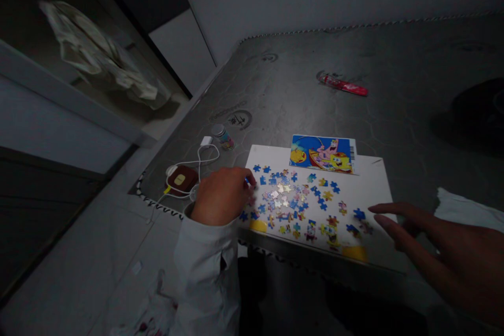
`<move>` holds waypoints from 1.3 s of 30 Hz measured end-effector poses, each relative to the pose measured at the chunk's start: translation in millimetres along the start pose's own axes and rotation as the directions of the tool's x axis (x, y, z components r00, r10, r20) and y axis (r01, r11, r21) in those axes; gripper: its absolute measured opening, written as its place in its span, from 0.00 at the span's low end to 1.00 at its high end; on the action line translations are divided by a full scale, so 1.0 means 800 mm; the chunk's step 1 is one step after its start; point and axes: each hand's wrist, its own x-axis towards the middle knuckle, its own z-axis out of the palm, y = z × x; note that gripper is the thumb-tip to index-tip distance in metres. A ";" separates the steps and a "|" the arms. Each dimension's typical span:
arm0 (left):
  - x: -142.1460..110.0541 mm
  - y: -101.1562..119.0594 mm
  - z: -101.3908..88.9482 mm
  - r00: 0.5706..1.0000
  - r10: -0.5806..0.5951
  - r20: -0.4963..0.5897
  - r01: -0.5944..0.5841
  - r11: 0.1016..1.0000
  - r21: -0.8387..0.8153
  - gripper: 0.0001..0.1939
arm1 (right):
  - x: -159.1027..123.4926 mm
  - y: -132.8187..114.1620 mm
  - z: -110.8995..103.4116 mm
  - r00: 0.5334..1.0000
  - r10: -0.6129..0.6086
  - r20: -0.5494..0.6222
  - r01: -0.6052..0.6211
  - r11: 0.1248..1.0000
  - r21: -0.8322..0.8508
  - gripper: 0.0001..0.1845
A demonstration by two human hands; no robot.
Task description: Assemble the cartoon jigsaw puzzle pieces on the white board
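Loose jigsaw puzzle pieces (281, 199) lie spread over a white board (378, 178). My left hand (222, 194) is at the board's left edge, fingers curled downward beside the pieces; whatever is under its fingertips is hidden. My right hand (452, 252) hovers over the board's right side, index finger and thumb apart with nothing between them. Just left of those fingertips lies a blue puzzle piece (359, 214). A few joined pieces with a yellow cartoon face (331, 233) sit near the front edge. The picture card (323, 153) rests across the board's back edge.
Left of the board are a small clear jar (223, 136), a white charger (206, 140) with its cable, and a brown box (181, 178). A red packet (348, 86) lies farther back on the grey mattress (283, 100). White tissue (468, 210) is at the right.
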 end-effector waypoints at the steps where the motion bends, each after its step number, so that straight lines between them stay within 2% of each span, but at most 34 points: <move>1: 0.000 0.000 0.000 1.000 0.002 0.002 -0.002 1.000 0.001 0.13 | 0.002 0.004 0.002 1.000 0.003 0.003 -0.003 1.000 0.003 0.46; 4: 0.001 -0.001 0.001 1.000 0.004 0.012 -0.004 1.000 -0.002 0.13 | 0.011 0.024 0.008 0.999 0.015 0.042 -0.016 1.000 0.025 0.45; 6: 0.001 -0.001 0.001 1.000 0.002 0.011 -0.002 1.000 -0.006 0.13 | 0.015 0.033 0.010 0.990 0.013 0.139 -0.024 0.997 0.075 0.48; 7: 0.001 -0.001 0.001 1.000 0.003 0.010 -0.003 1.000 -0.006 0.13 | 0.016 0.033 0.010 0.990 0.025 0.140 -0.035 0.997 0.066 0.49; 11: 0.001 -0.003 0.002 1.000 0.029 0.005 -0.029 1.000 -0.001 0.14 | 0.007 0.017 0.004 0.999 0.023 0.038 -0.024 1.000 0.015 0.44; 16: 0.001 -0.003 0.002 1.000 0.023 0.017 -0.023 1.000 0.002 0.13 | 0.001 0.003 -0.002 0.998 0.030 0.047 -0.032 0.999 0.027 0.45; 21: 0.001 -0.003 0.003 1.000 0.025 0.008 -0.025 1.000 -0.002 0.13 | 0.004 0.005 -0.004 0.997 0.031 0.068 -0.031 1.000 0.006 0.46; 25: 0.002 -0.005 0.005 0.999 0.039 0.002 -0.039 0.999 -0.005 0.13 | 0.003 0.006 -0.001 0.999 0.013 0.040 -0.012 1.000 -0.023 0.45; 39: 0.000 -0.002 0.000 1.000 -0.005 0.013 0.005 1.000 -0.009 0.14 | 0.002 0.002 -0.004 0.999 0.022 0.035 -0.023 1.000 0.021 0.43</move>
